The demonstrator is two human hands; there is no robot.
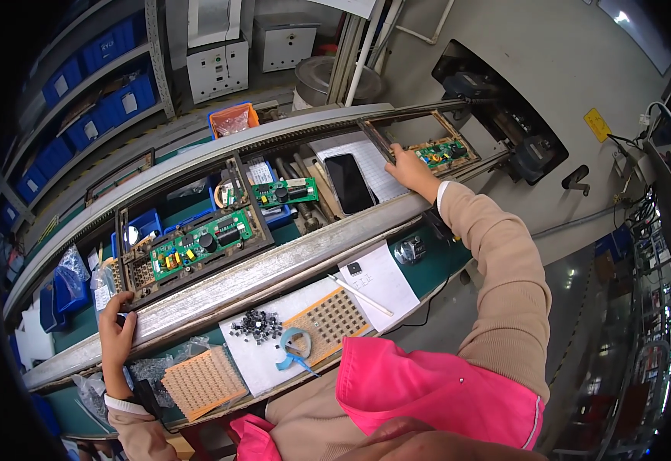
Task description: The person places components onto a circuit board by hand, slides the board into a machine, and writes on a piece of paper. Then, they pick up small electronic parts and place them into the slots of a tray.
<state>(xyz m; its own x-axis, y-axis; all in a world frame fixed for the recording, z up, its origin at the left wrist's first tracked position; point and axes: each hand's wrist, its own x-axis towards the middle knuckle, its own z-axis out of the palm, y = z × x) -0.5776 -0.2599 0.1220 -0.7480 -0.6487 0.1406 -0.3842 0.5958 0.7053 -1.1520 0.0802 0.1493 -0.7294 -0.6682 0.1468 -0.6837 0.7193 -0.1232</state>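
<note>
My left hand (115, 329) is closed at the near left corner of a dark metal carrier frame (265, 244), its thumb by the silver rail. A long green circuit board (202, 244) with yellow, black and white components lies in this frame. My right hand (414, 172) grips the left side of a second carrier frame (378, 137) at the right end of the rails. Part of a green circuit board (444, 154) shows in that frame, beyond my fingers. Between the frames, another green circuit board (284, 192) rests tilted over a blue bin.
Near me lie a pile of small black components (257, 327), a blue tape roll (295, 343), orange component strips (205, 382) and a white pen (361, 295) on paper. A black phone (349, 183) lies between the rails. The silver near rail (304, 265) crosses the bench.
</note>
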